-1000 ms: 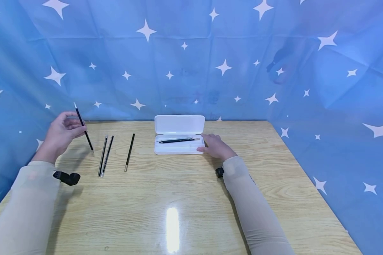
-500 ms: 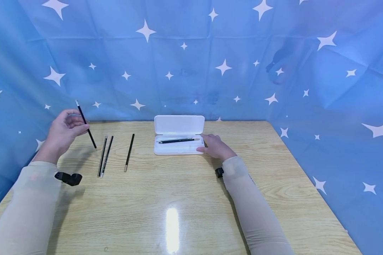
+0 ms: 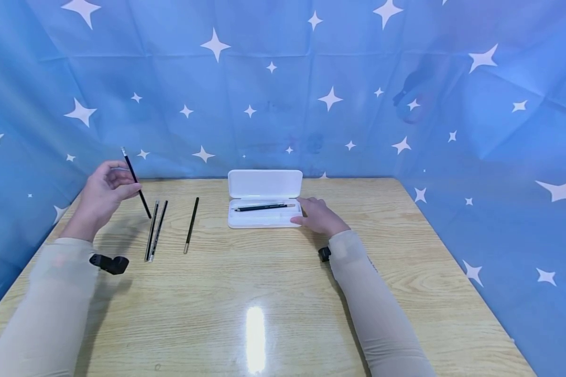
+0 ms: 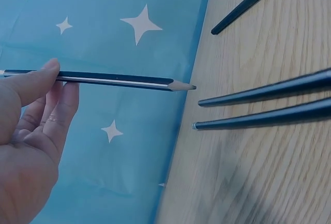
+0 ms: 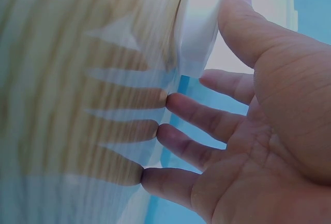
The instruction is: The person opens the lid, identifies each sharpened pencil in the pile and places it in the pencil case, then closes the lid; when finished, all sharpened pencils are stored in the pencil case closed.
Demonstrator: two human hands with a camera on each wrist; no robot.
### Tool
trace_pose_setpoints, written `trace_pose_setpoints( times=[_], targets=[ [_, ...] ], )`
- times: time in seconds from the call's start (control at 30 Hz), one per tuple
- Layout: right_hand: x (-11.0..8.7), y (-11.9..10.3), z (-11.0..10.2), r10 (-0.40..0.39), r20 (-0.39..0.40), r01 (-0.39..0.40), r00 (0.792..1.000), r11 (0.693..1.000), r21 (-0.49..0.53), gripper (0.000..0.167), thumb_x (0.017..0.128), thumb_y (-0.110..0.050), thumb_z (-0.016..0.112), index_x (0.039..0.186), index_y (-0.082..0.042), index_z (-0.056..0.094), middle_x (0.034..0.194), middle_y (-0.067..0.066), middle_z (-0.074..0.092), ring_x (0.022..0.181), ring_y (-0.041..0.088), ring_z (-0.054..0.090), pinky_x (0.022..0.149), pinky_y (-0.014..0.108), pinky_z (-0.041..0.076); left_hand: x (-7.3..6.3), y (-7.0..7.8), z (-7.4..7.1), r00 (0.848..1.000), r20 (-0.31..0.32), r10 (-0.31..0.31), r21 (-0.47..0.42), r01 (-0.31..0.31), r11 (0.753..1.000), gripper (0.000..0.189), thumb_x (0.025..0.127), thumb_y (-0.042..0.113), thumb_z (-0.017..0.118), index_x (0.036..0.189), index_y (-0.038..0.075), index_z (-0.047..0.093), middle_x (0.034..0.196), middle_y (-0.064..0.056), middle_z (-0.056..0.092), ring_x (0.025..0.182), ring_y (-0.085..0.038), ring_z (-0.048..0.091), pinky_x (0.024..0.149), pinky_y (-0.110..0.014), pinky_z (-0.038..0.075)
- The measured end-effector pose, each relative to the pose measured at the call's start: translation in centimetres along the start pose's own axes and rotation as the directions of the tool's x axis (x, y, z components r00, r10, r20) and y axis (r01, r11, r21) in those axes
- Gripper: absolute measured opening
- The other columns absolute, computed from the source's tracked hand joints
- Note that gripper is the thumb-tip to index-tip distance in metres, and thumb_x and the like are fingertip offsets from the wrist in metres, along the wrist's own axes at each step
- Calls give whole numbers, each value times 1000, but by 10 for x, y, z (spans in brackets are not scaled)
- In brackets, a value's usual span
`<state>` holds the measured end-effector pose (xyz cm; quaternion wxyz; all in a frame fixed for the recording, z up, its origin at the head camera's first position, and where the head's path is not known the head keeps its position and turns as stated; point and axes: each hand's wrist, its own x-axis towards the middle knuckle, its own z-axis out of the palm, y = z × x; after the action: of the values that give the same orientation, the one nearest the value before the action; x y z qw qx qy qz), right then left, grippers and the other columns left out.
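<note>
My left hand (image 3: 107, 191) pinches a black pencil (image 4: 119, 78) between thumb and fingers, raised at the left of the table. Its sharpened tip points down toward the table and its white end up. Just right of that tip lie two dark pencils (image 3: 157, 233) side by side, and a third pencil (image 3: 192, 225) lies farther right. My right hand (image 3: 322, 216) is at the right end of a white pencil case (image 3: 264, 221), its thumb against the case. Its other fingers are spread, fingertips on the table (image 5: 67, 131). Dark pencils (image 3: 261, 208) lie inside the case.
The case's lid (image 3: 265, 184) stands raised at the back. A blue cloth with white stars (image 3: 264, 104) hangs behind the table and along both sides. Bright light reflects off the wooden tabletop (image 3: 193, 314) near the front.
My left hand has moved to the right with the pencil, bringing its tip close to the two lying pencils. The right hand and the case have stayed in place.
</note>
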<state>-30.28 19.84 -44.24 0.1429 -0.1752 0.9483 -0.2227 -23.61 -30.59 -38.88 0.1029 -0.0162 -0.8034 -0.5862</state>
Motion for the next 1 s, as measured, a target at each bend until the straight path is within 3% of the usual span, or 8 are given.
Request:
trace_pose_setpoints(
  times=[0.13, 0.63, 1.0],
  targets=[
    [0, 0, 0, -3, 2, 3, 1000, 1000, 1, 74, 103, -43, 58, 162, -14, 25, 162, 16, 29, 150, 38, 21, 118, 56, 28, 0, 3, 4, 1000, -5, 9, 47, -9, 999, 42, 96, 12, 71, 129, 24, 48, 110, 5, 55, 98, -4, 58, 78, -14, 54],
    [0, 0, -1, -6, 6, 6, 1000, 1000, 8, 73, 103, -42, 58, 162, -14, 25, 163, 16, 29, 151, 38, 19, 119, 56, 27, 0, 17, 21, 998, -6, 68, 71, -67, 995, 40, 95, 11, 72, 125, 26, 50, 111, 6, 56, 100, -5, 57, 80, -11, 51],
    [1, 0, 0, 6, 3, -6, 1000, 1000, 10, 73, 103, -43, 58, 162, -15, 25, 163, 16, 28, 152, 38, 18, 119, 56, 27, 2, 23, 36, 991, -18, 132, 18, -132, 991, 42, 93, -1, 71, 125, 19, 52, 105, 11, 60, 98, -6, 59, 81, -13, 50]
  ],
)
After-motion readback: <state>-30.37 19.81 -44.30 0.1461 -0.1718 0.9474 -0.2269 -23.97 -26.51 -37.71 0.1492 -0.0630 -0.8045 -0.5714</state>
